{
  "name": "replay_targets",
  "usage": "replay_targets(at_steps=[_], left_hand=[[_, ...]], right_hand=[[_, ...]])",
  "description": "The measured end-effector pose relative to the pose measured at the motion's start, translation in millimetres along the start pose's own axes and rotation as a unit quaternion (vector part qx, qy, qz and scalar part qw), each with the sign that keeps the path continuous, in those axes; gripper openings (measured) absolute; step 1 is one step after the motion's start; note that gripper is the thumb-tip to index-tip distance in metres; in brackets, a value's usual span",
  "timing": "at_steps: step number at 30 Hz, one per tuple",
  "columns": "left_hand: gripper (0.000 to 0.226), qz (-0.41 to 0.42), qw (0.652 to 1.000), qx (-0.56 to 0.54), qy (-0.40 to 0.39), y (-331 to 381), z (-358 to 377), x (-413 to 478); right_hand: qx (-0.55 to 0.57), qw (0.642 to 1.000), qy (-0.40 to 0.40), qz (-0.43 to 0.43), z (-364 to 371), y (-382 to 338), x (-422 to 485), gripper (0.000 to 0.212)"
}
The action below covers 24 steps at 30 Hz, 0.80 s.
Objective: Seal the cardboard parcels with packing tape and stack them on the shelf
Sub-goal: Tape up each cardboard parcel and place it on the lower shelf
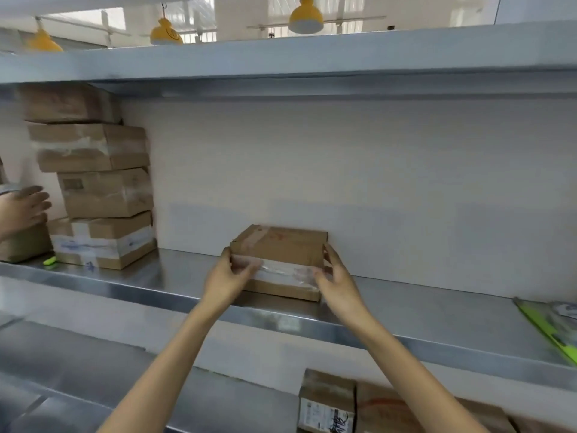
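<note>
Two hands on one parcel, head view. I see the left hand (226,276) and right hand (335,281) gripping a flat brown cardboard parcel (281,245) banded with clear tape, fingers (331,256) curled round its near corners. It sits mid-way along the grey metal shelf (406,307). Well to the left stands a stack of four taped brown cardboard boxes (100,195).

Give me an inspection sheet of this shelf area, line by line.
Surface: grey metal shelf.
Job's things: taped cardboard parcel mid-shelf; stack of parcels at left; tape roll not seen.
Clutter: small yellow-green object by the stack; green-edged packet at right.
Grips: left hand and right hand each hold one end of the parcel.
Cables: nothing seen.
Surroundings: another person's hand at left; yellow lamps above; lower-shelf parcels below.
</note>
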<state>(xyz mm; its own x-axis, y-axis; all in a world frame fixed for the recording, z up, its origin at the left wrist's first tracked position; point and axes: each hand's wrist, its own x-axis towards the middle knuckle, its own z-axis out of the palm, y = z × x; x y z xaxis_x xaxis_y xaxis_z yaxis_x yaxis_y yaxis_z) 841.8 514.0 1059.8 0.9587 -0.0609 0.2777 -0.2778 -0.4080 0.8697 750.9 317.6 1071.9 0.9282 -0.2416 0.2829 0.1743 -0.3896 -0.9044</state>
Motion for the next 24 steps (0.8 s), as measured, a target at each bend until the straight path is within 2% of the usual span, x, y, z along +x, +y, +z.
replay_targets(at_steps=[6,11,15,20,24], left_hand=[[0.053,0.123,0.988,0.034,-0.090,37,55,-42],[0.053,0.163,0.979,0.012,-0.124,72,125,-71],[0.052,0.154,0.981,0.003,-0.119,80,162,-77],[0.055,0.135,0.986,0.053,-0.081,75,174,-80],[0.055,0.140,0.985,0.075,-0.071,77,174,-81]], right_hand=[[-0.002,0.990,0.141,-0.003,-77,17,-41,0.055],[-0.014,0.974,0.223,0.021,-153,39,-65,0.044],[-0.055,0.975,0.213,0.017,-190,59,-62,0.044],[-0.116,0.970,0.214,0.002,-199,88,-55,0.048],[-0.085,0.972,0.219,-0.015,-200,96,-53,0.048]])
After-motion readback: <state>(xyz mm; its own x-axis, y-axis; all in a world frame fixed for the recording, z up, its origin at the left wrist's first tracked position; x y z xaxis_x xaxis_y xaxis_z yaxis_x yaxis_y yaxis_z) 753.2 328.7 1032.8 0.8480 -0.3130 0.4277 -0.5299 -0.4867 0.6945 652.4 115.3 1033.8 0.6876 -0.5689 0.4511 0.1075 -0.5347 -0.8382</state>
